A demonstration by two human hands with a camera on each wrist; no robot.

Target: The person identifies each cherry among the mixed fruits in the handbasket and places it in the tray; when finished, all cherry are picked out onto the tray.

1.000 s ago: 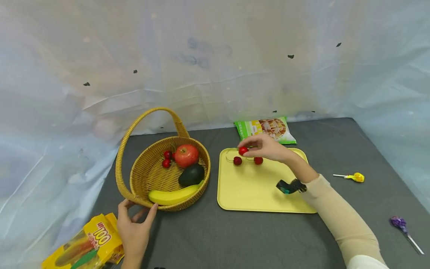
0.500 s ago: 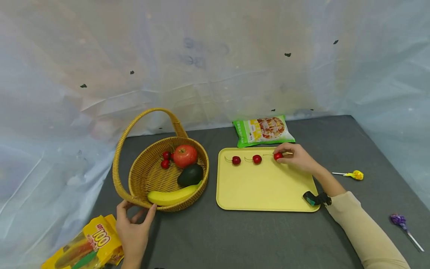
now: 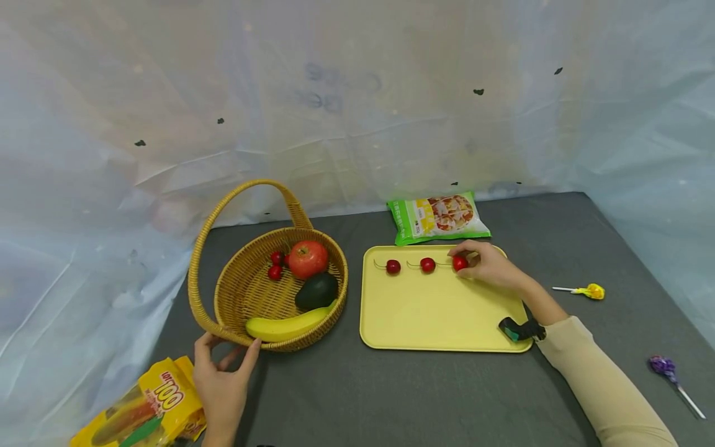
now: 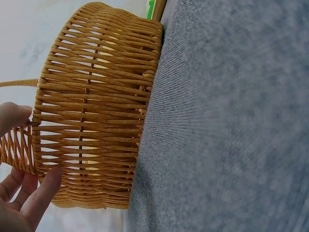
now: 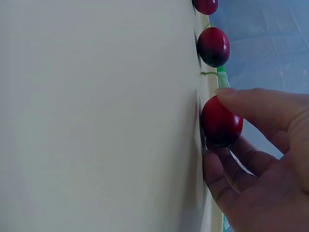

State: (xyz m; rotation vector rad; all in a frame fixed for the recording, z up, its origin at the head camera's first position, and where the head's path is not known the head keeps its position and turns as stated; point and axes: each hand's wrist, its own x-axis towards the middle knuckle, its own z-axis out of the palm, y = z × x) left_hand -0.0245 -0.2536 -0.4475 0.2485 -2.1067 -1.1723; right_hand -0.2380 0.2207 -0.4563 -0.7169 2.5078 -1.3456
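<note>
- Yellow tray [image 3: 436,323], right of the frame's centre: two cherries lie in a row along its far side, the left cherry [image 3: 393,267] and the middle cherry [image 3: 427,265], apart from each other, stems pointing left.
- The third cherry [image 3: 460,263] is at the row's right end, its stem reaching towards the middle one. The right hand [image 3: 491,268] pinches it between thumb and fingertips, low at the tray; whether it bears its full weight there I cannot tell.
- At the lower left, the left hand [image 3: 222,379] grips the basket [image 3: 237,292] near the foot of its handle, thumb and fingers on either side of the rim.
- Inside the basket are more cherries [image 3: 275,272], a red fruit [image 3: 308,259], an avocado [image 3: 317,291] and a banana [image 3: 290,326].
- The step in hand appears to be lining up this third cherry with the other two.
- My judgement of the next move: it calls for parting thumb and fingertips gently, then lifting clear without brushing the stem. A round cherry could roll if let go unevenly, and the middle one is near enough to be nudged.
</note>
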